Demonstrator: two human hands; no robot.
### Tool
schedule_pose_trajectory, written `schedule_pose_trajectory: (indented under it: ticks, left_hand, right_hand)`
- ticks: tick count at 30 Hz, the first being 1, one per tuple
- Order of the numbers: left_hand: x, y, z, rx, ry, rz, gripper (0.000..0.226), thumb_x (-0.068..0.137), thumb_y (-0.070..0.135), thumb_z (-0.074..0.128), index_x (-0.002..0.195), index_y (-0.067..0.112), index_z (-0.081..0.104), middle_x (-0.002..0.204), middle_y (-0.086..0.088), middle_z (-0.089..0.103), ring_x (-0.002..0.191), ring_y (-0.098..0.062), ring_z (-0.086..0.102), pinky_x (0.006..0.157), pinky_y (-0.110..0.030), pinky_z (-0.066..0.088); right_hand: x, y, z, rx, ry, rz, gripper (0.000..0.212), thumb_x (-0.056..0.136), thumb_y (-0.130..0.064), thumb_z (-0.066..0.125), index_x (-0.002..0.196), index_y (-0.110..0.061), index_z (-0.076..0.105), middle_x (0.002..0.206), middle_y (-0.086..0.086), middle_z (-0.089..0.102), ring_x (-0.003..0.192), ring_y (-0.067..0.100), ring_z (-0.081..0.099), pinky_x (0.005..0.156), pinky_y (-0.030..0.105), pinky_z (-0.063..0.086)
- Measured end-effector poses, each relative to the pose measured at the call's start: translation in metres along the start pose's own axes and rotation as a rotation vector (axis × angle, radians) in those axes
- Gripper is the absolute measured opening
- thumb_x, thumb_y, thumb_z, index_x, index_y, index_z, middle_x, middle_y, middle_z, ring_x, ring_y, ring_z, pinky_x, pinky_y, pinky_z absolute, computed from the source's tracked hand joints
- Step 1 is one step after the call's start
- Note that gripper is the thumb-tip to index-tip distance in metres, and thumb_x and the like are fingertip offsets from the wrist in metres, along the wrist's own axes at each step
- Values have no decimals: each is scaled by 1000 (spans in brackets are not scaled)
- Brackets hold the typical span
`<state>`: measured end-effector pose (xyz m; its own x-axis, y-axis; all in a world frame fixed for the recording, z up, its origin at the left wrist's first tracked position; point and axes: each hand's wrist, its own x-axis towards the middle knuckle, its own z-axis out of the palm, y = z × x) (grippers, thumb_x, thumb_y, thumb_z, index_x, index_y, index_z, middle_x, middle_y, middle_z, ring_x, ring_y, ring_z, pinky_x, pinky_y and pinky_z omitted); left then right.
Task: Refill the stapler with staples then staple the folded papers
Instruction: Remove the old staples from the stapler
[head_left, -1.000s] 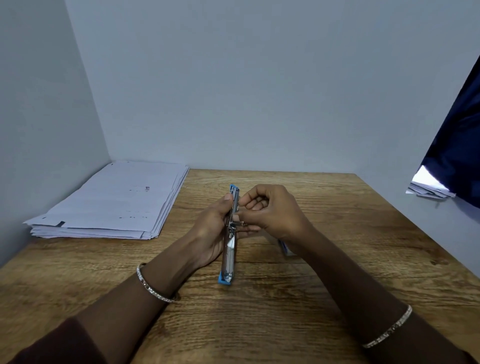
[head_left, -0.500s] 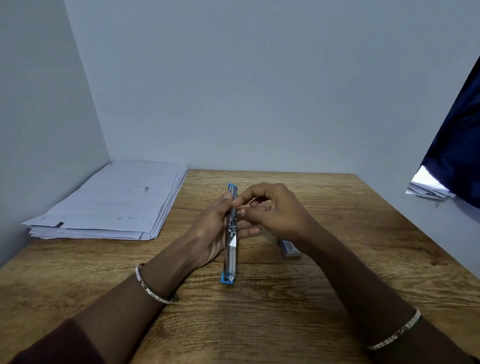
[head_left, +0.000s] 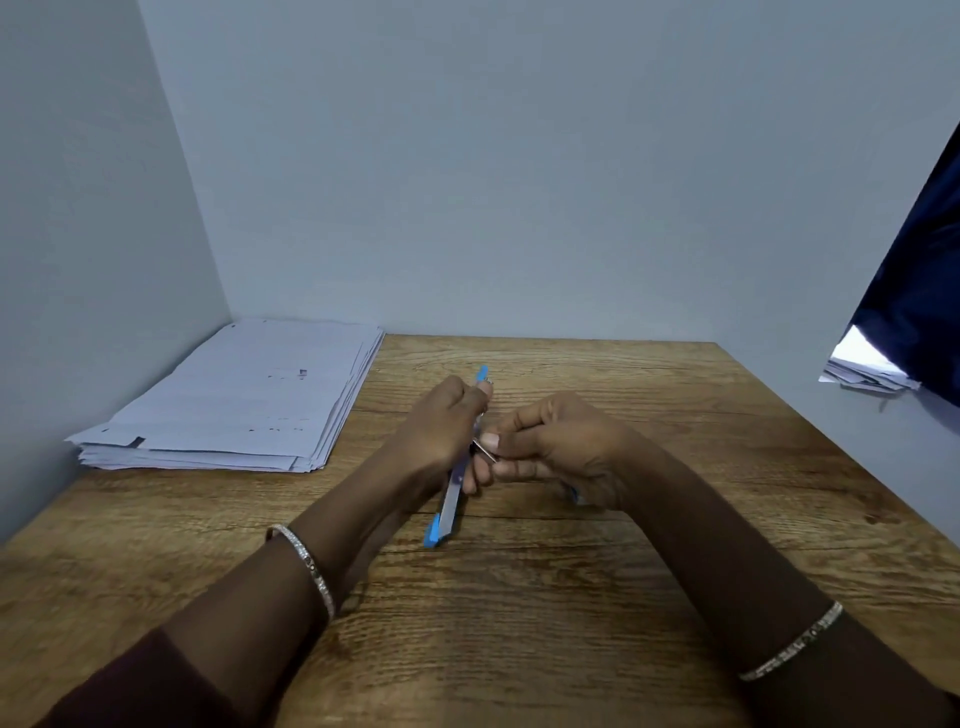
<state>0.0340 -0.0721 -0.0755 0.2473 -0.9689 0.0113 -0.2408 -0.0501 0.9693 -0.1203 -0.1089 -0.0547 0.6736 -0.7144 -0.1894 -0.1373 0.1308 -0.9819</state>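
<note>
Left hand (head_left: 441, 431) grips stapler (head_left: 451, 500); right hand (head_left: 566, 447) pinches staples (head_left: 485, 449) beside it.

The stapler (head_left: 453, 493) is slim, metal with blue ends, opened out long. It sits mid-table, tilted, its far tip toward 1 o'clock and its near blue end resting on the wood at 7 o'clock. A short silver strip of staples (head_left: 485, 450) lies slantwise just beside the stapler's middle, at its 3 o'clock. The papers (head_left: 244, 400), a white stack with faint dark marks, lie flat at 10 o'clock, well apart.
</note>
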Motion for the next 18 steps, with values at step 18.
schedule_pose_trajectory:
  ticks: [18]
  left_hand:
    - [12, 54, -13, 741, -188, -34, 40, 107, 37, 37, 91, 3, 53, 65, -10, 61, 43, -17, 56, 35, -19, 41]
  right_hand:
    - [1, 2, 5, 433, -7, 199, 26, 99, 17, 37, 99, 14, 63, 106, 25, 64, 107, 34, 67, 75, 26, 61]
